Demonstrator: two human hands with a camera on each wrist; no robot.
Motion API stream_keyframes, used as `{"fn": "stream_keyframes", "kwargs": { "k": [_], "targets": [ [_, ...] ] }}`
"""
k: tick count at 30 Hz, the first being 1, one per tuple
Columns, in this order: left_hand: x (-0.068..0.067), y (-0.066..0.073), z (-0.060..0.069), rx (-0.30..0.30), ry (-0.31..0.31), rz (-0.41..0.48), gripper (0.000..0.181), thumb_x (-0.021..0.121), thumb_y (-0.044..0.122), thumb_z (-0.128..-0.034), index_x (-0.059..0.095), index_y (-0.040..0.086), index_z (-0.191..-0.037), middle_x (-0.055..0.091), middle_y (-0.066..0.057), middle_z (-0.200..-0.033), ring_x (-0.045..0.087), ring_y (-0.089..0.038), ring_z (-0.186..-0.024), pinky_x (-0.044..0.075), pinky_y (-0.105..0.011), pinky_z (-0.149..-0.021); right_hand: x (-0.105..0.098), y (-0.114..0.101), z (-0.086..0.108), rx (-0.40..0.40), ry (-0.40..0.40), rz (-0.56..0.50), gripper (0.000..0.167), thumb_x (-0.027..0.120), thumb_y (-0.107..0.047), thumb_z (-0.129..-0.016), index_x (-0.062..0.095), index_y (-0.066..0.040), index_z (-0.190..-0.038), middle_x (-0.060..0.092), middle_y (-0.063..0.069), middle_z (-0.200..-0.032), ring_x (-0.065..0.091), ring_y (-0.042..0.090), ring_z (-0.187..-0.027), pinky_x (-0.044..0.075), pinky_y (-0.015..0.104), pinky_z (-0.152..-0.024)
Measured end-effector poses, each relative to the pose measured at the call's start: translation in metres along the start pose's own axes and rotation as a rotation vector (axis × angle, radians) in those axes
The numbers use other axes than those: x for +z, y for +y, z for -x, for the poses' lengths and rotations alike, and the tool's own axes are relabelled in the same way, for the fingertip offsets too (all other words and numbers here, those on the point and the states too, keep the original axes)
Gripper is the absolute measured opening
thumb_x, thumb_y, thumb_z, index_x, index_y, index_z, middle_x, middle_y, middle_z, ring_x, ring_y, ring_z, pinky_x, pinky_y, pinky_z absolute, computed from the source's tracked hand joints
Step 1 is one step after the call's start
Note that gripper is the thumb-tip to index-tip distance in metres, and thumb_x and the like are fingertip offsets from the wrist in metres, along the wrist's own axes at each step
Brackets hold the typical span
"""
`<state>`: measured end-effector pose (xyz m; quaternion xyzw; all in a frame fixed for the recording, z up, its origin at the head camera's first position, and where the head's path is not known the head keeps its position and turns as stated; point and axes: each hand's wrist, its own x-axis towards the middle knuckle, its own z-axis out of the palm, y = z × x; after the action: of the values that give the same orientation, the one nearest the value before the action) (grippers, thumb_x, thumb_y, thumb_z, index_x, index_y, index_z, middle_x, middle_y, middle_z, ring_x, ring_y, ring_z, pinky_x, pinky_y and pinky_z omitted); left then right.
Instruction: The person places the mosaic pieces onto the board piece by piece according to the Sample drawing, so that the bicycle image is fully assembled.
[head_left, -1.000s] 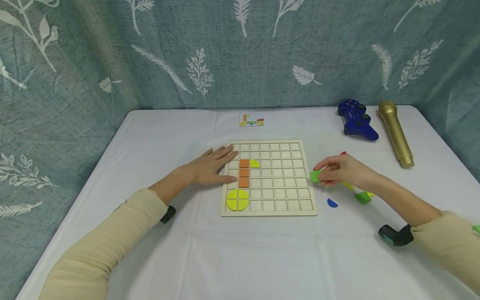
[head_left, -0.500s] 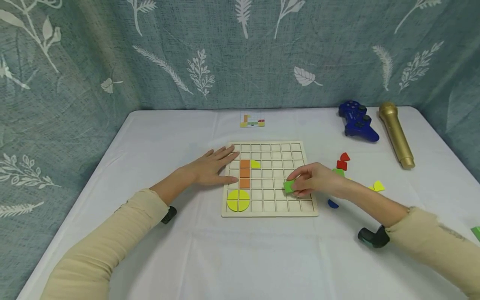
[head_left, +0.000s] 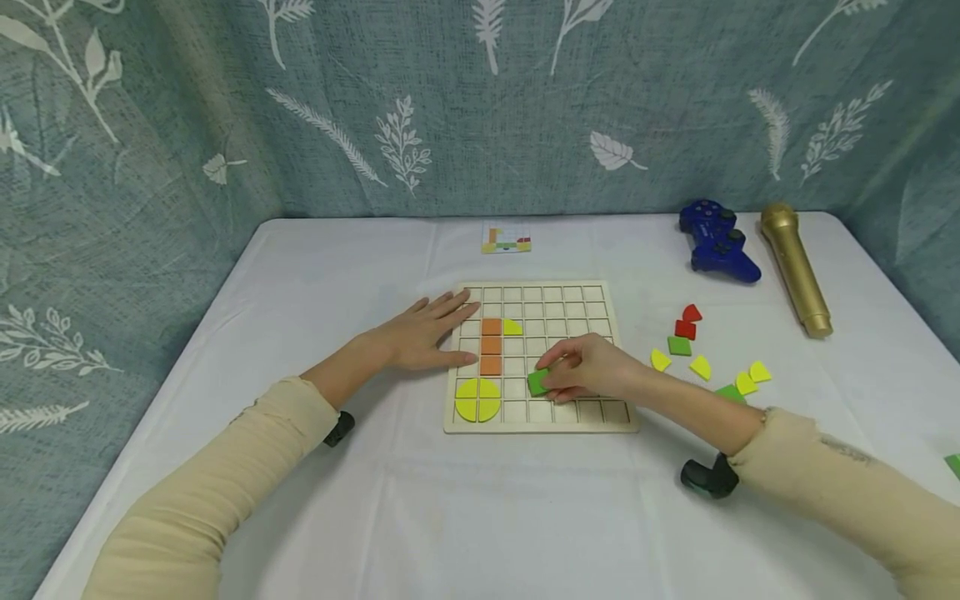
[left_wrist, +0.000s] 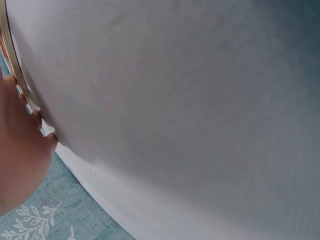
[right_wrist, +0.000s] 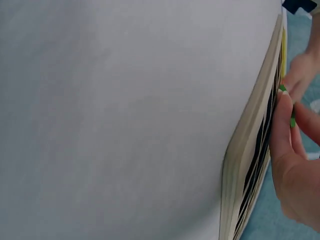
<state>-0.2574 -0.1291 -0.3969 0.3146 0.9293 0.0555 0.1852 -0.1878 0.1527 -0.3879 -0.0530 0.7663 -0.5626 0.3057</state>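
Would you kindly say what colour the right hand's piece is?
The piece is green, clearest in the head view.

Teal fabric (head_left: 517, 108), printed with white leaf sprigs (head_left: 611, 151), hangs behind and on both sides; a white cloth (head_left: 465, 517) (faintly creased) covers the table (head_left: 337, 275).

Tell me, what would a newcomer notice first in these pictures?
The yellow circle at the near left of the wooden grid board probably comes first. The right hand's grip holds a green square over the board; a gold microphone lies back right on the white table.
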Motion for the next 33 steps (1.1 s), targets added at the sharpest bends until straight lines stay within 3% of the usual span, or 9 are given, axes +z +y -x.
{"fn": "stream_keyframes", "kwargs": {
  "k": [5, 15, 28, 33],
  "targets": [
    [0.001, 0.000, 0.000, 0.004, 0.005, 0.006, 0.088, 0.039, 0.070, -0.0895, 0.004, 0.024, -0.155, -0.006, 0.001, -0.159, -0.004, -0.021, -0.144, 0.000, -0.046, -0.114, 0.012, -0.002, -0.005, -0.018, 0.023, -0.004, 0.023, 0.069, 0.001, -0.086, 0.063, 0.006, -0.108, 0.068, 0.015, -0.087, 0.068, 0.019, -0.069, 0.057, 0.031, -0.069],
    [-0.002, 0.003, 0.002, -0.001, 0.004, 0.016, 0.088, 0.041, 0.069, -0.0896, 0.005, 0.023, -0.155, -0.005, 0.001, -0.159, -0.004, -0.022, -0.144, 0.001, -0.047, -0.114, 0.025, -0.007, -0.009, -0.066, 0.068, 0.143, 0.020, 0.073, -0.003, -0.084, 0.065, 0.004, -0.100, 0.066, 0.010, -0.073, 0.066, 0.017, -0.063, 0.057, 0.030, -0.064],
    [-0.001, 0.003, 0.002, 0.008, 0.010, 0.025, 0.087, 0.042, 0.067, -0.0902, 0.007, 0.021, -0.155, -0.003, -0.001, -0.159, -0.003, -0.023, -0.144, 0.001, -0.047, -0.114, 0.027, -0.010, -0.007, -0.067, 0.071, 0.185, 0.016, 0.068, -0.008, -0.090, 0.068, 0.002, -0.102, 0.066, 0.009, -0.081, 0.065, 0.017, -0.071, 0.057, 0.029, -0.067],
    [-0.001, 0.002, 0.002, 0.007, 0.008, 0.020, 0.087, 0.042, 0.068, -0.0901, 0.006, 0.022, -0.155, -0.004, -0.001, -0.159, -0.004, -0.023, -0.144, 0.001, -0.047, -0.114, 0.024, -0.014, -0.007, -0.032, 0.066, 0.182, 0.019, 0.065, -0.011, -0.092, 0.067, 0.001, -0.107, 0.067, 0.009, -0.084, 0.064, 0.018, -0.074, 0.056, 0.029, -0.069]
  ]
}}
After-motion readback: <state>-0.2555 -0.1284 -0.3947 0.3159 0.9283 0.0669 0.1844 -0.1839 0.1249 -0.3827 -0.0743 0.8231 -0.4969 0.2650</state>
